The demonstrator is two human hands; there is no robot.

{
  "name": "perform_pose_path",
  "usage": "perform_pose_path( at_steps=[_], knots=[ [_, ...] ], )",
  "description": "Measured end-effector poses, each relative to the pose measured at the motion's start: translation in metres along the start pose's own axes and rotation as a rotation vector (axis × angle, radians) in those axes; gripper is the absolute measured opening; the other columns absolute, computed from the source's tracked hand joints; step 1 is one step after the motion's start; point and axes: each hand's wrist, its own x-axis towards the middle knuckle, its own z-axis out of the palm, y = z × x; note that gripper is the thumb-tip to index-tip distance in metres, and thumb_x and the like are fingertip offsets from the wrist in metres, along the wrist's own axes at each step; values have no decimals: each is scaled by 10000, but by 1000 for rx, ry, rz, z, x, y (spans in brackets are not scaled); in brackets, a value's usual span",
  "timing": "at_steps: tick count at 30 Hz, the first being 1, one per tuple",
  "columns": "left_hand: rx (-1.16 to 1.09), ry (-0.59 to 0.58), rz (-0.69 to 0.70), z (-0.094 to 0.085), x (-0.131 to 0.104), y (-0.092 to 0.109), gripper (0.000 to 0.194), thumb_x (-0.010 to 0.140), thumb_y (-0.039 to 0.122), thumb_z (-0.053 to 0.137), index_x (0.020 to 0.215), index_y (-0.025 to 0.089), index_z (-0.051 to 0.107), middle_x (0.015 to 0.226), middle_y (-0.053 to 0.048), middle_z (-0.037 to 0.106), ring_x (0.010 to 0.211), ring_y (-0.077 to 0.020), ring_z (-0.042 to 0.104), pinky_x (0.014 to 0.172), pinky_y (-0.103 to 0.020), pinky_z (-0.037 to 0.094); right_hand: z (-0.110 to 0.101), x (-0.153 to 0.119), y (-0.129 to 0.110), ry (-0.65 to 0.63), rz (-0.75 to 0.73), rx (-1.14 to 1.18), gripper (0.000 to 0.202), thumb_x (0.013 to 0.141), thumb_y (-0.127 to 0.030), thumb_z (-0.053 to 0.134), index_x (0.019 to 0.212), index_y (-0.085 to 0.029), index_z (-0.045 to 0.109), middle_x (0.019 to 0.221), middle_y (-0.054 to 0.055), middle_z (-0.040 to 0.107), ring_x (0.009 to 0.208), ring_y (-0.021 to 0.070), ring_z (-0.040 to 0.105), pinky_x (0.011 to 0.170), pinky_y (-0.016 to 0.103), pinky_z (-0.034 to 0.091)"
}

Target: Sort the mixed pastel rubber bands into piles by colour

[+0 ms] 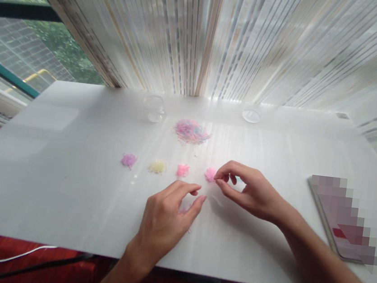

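White table [77, 192], pink pile [210, 175] just left of right hand [254, 192]

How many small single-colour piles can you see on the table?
4 clearly: from left, purple pile, yellow pile, coral-pink pile, and pink pile by the right hand. That and the left hand may hide more.

My left hand [165, 216] partly covers a small pinkish cluster [185, 209], and my right hand [252, 192] hides most of something pale blue [239, 179]. Whether my right fingertips [217, 179] pinch a strand is too small to tell. Pixelation masks the flat device [340, 213]; the view's edges crop my forearms [325, 257].
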Motion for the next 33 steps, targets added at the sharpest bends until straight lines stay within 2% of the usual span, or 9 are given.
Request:
perform_pose_path(
  at_steps=[7,16,21,25,27,30,33],
  knots=[
    [-70,90,-1,13,6,9,107,967,211,688,986,205,793,835,-2,794,509,-93,532,553,-241,464,7,-1,-1,2,-35,65,68,958,-186,614,959,-216,675,903,31,717,756,151,612,671,287,522],
    [-156,79,-95,12,5,8,110,946,213,681,874,200,763,753,19,736,481,-80,404,497,-232,397,6,-1,-1,28,4,68,63,974,-218,615,972,-221,677,929,43,726,776,162,625,659,293,521],
    [-208,59,-198,12,7,9,142,944,277,676,921,195,789,703,8,726,486,-89,452,479,-223,401,7,-1,-3,27,-11,98,61,980,-217,618,970,-218,678,920,31,731,763,152,627,686,295,524],
    [-326,-30,-330,9,9,10,242,945,389,680,921,201,830,603,8,704,454,-108,504,458,-231,447,8,-2,-4,0,-40,112,67,994,-204,605,978,-219,669,931,33,722,782,153,625,679,296,515],
    [-396,-58,-370,7,11,10,280,951,404,660,879,199,837,655,-16,752,487,-128,589,471,-236,491,8,-3,-5,-10,-52,106,77,1006,-208,590,982,-221,662,936,40,720,784,159,624,672,302,516],
    [-461,-38,-384,4,16,8,331,971,386,607,833,190,834,765,-52,808,641,-175,725,580,-259,587,8,-3,-5,-13,-68,98,89,1024,-220,572,997,-221,657,938,48,719,780,163,623,678,312,525],
    [-474,-59,-400,4,17,6,317,955,392,629,827,191,837,735,-56,801,643,-189,734,546,-259,573,8,-3,-7,-26,-87,113,92,1029,-218,567,1006,-222,656,925,45,716,785,164,628,681,313,527]
  ],
)
